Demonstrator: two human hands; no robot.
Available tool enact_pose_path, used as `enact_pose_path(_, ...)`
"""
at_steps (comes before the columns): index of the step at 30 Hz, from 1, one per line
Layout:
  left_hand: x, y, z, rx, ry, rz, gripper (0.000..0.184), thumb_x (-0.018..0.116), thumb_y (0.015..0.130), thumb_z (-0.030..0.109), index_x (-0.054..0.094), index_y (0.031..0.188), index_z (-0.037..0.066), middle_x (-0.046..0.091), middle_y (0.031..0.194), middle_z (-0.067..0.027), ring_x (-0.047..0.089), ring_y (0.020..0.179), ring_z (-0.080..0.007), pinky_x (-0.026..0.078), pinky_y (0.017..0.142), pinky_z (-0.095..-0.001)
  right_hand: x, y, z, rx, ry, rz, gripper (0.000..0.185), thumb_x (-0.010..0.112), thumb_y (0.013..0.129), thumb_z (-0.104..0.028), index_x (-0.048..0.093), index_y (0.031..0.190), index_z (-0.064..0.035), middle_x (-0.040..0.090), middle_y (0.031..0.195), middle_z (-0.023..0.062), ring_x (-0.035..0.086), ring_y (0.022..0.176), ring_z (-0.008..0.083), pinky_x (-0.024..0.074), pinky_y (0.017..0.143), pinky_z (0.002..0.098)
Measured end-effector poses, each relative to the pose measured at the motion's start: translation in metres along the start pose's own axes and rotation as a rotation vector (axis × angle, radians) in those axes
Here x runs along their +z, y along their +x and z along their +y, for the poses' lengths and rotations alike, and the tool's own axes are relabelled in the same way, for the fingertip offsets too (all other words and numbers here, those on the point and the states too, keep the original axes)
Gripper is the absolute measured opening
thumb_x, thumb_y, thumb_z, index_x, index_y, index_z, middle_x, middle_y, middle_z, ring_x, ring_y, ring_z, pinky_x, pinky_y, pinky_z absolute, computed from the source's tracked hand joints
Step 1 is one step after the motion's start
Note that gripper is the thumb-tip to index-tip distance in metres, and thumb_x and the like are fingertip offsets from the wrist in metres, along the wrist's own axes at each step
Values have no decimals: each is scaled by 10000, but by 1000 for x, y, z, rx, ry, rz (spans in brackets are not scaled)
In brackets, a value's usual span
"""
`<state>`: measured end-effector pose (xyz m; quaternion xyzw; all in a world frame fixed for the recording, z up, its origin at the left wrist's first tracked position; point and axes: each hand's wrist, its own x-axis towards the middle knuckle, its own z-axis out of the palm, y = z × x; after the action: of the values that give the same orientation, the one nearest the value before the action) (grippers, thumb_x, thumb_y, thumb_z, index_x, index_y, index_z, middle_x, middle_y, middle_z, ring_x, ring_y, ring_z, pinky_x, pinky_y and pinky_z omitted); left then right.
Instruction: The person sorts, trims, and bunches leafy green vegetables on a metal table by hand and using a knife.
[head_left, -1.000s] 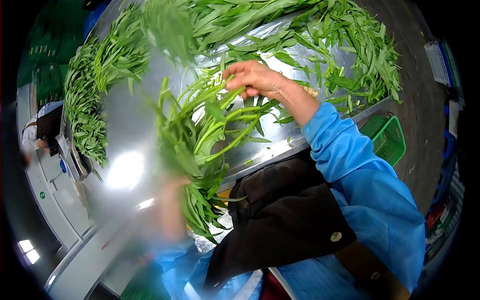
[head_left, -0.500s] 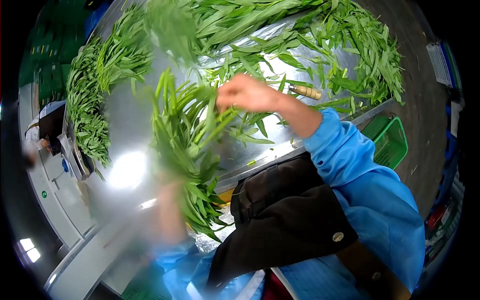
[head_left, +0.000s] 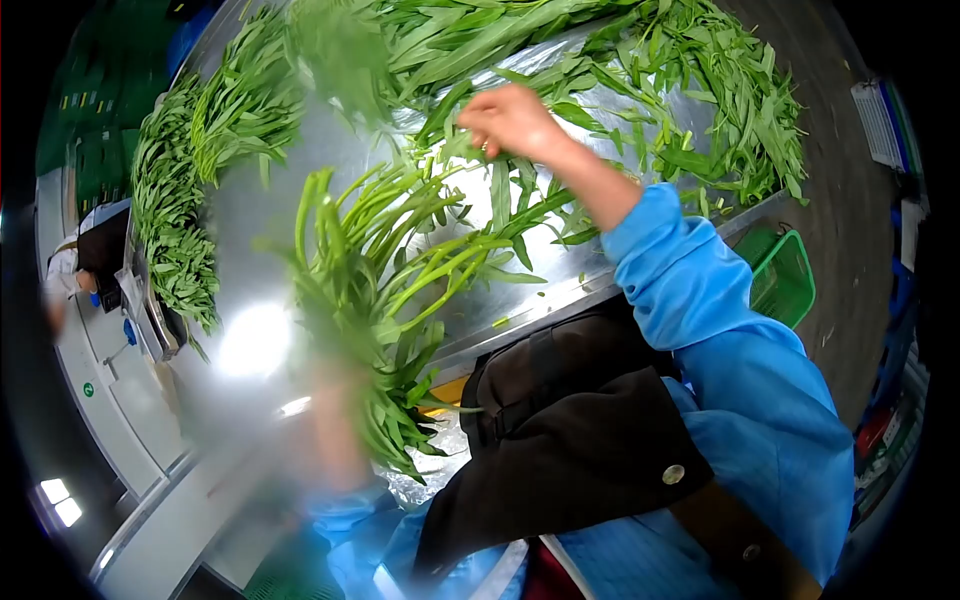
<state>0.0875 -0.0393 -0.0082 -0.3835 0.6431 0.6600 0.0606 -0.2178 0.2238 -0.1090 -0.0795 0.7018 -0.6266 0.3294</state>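
Note:
A bunch of leafy green stems [head_left: 400,290] is held over the metal table [head_left: 245,225], its cut ends fanned up and to the right. My left hand [head_left: 340,410] is wrapped round the leafy part; it looks hazy and its fingers are partly hidden by leaves. Above the stem ends, my right hand [head_left: 507,122] is closed in a pinch over loose leaves; whatever lies between the fingertips is too small to name. Under my right wrist, the knife handle seen before is mostly hidden.
Piled greens [head_left: 740,110] curve along the table's far and right sides, with more greens [head_left: 175,200] at the left. A green basket [head_left: 785,280] stands beyond the right edge. At the far left, a co-worker's hand [head_left: 85,282] shows.
My right hand dropped toward the stems, then moved up and away from them, covering the wooden knife handle again. The bunch in my left hand has spread and shifted slightly.

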Motion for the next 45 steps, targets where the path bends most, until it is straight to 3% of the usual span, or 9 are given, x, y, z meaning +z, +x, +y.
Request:
enact_pose_path(6,12,-21,5,-15,60,41,320,426,926,217,548,1124,-2,569,1028,-84,533,937,-181,424,834,-297,13,-13,10,23,480,-616,436,618,908,-317,545,1225,-28,645,810,63,548,544,61,385,409,182)
enact_pose_path(13,40,-30,19,9,101,71,303,447,930,235,563,1084,1,573,1003,-75,543,914,-182,438,811,-298,13,-21,13,113,534,-90,219,537,945,-171,621,1016,18,602,821,40,556,592,65,421,466,227)
enact_pose_path(18,82,-32,42,27,-236,-56,261,528,922,270,511,1038,37,558,923,-62,546,835,-171,472,725,-301,25,-47,26,-42,687,-692,554,615,858,-188,435,1341,16,516,1304,209,516,1186,291,403,1016,355)
enact_pose_path(23,70,-31,33,30,-66,68,292,585,886,291,536,1030,42,580,918,-38,564,811,-166,482,707,-287,33,-41,8,160,675,-725,374,668,859,-288,633,1108,-11,684,919,86,659,818,147,533,727,269)
enact_pose_path(29,32,-28,10,-43,-54,201,232,585,837,215,555,988,41,586,873,-29,568,762,-158,485,691,-284,-46,-8,67,20,945,-173,342,575,893,-250,515,1143,-25,515,658,-66,375,513,6,264,414,174)
enact_pose_path(34,3,-5,-7,-34,-42,154,272,610,787,167,552,1018,36,594,893,-36,579,774,-160,493,699,-290,5,-55,45,119,490,-651,839,716,766,-152,260,1469,-103,428,1404,155,419,602,8,326,443,142)
enact_pose_path(40,-2,17,-5,13,48,122,367,652,725,106,548,1067,23,607,929,-48,597,802,-165,508,718,-302,21,-45,17,240,601,-481,230,562,913,-250,625,969,-35,365,542,-100,273,407,18,208,374,184)
enact_pose_path(42,-4,23,-3,35,72,120,404,666,704,86,547,1083,18,611,941,-52,603,812,-167,513,724,-306,-18,-24,27,288,632,-163,258,531,925,-261,626,1024,-42,411,568,-74,301,414,20,227,365,193)
enact_pose_path(45,-5,37,-3,58,123,112,460,687,673,56,545,1108,11,617,959,-58,612,826,-169,521,733,-312,-30,-29,2,-171,-740,115,468,624,870,-218,491,1266,-7,674,846,76,634,712,155,507,630,286)
